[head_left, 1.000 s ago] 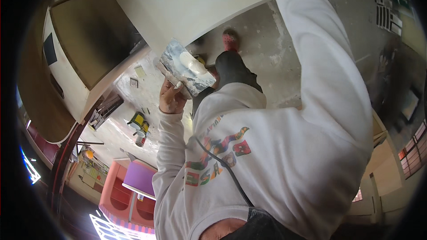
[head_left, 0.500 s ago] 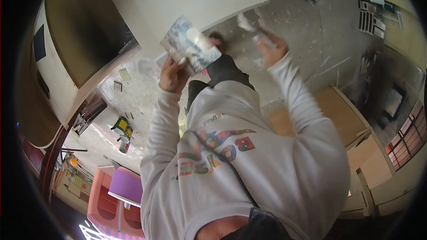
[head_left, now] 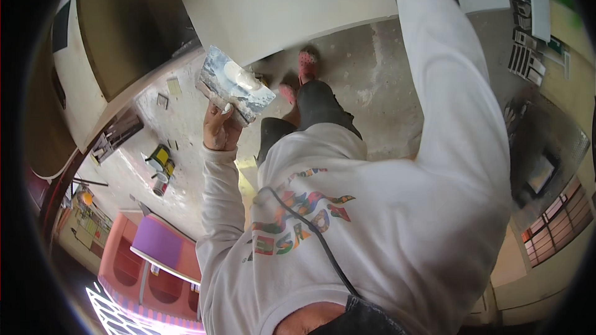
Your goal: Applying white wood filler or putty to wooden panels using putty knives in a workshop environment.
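My left hand (head_left: 221,125) grips a flat, smeared board (head_left: 218,73) by its near edge, thumb on top. A mound of white putty-like paste (head_left: 243,76) lies on the board, and white paste also marks my thumb. My right arm (head_left: 442,43) stretches far forward across the edge of a large pale panel (head_left: 285,0). The right hand is past the top edge of the picture, so its fingers and anything in them are hidden.
Yellow-and-black cans (head_left: 161,158) stand on the stained floor to my left. A pink shelf unit with a purple panel (head_left: 162,243) is at lower left. My feet in pink clogs (head_left: 307,65) are beneath the panel's edge. A framed dark panel (head_left: 541,170) stands at right.
My right hand, which held a small spreading tool with white paste, has gone forward out of view. My left hand and the board have shifted left and slightly nearer.
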A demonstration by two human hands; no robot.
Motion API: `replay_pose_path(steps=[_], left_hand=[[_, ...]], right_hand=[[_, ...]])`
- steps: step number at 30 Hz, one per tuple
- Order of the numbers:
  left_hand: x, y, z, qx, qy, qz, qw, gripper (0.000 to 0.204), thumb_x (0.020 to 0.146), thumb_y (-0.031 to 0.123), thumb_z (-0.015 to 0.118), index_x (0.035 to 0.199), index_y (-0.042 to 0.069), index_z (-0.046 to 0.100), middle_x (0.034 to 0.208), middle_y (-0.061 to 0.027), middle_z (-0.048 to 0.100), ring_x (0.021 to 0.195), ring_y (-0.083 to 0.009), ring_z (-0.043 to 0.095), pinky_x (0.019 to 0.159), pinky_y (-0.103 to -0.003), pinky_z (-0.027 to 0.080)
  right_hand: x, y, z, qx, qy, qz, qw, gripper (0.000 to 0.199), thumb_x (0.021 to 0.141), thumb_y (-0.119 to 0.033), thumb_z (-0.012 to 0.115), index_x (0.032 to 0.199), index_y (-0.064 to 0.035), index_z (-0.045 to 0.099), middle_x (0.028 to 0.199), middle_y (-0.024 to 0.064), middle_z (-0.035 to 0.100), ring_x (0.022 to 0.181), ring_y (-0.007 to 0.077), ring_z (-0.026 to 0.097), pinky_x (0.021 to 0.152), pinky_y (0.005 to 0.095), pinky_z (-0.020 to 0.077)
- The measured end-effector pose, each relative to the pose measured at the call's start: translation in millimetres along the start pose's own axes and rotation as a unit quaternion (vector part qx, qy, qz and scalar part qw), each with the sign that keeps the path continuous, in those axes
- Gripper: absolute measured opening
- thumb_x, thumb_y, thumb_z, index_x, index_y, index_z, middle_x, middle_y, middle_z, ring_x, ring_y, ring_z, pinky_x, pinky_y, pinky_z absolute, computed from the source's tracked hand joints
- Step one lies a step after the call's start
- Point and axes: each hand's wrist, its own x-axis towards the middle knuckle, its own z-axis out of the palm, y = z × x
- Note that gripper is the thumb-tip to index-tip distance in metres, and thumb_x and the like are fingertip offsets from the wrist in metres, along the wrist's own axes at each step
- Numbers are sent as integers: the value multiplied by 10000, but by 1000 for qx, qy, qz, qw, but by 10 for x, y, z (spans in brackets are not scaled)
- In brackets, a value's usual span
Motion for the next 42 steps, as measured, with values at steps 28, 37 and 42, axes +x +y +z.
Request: replay_pose_path(steps=[28,37,42], left_hand=[[-397,-554,-490,-68,9,-98,993,461,720,-5,477,1160,-14,340,1098,-156,478,996,-277,499,854,-435,410],[-853,-674,-1079,-118,33,-66,990,479,718,0,488,1170,-12,329,1109,-157,472,1015,-286,485,880,-430,388],[-1347,-645,-1706,-113,24,-18,993,495,718,19,479,1182,-13,311,1101,-153,476,1013,-280,485,863,-421,399]], right_hand=[[-1575,-1573,-129,306,76,561,765,347,716,-29,487,1062,-31,518,861,207,576,763,339,577,704,370,455],[-1327,-3070,144,301,217,319,872,346,671,-10,493,1011,53,487,946,230,527,829,378,529,718,378,426],[-1155,-4428,198,317,192,270,888,547,614,-28,478,1149,54,399,1137,219,454,996,362,442,907,405,290]])
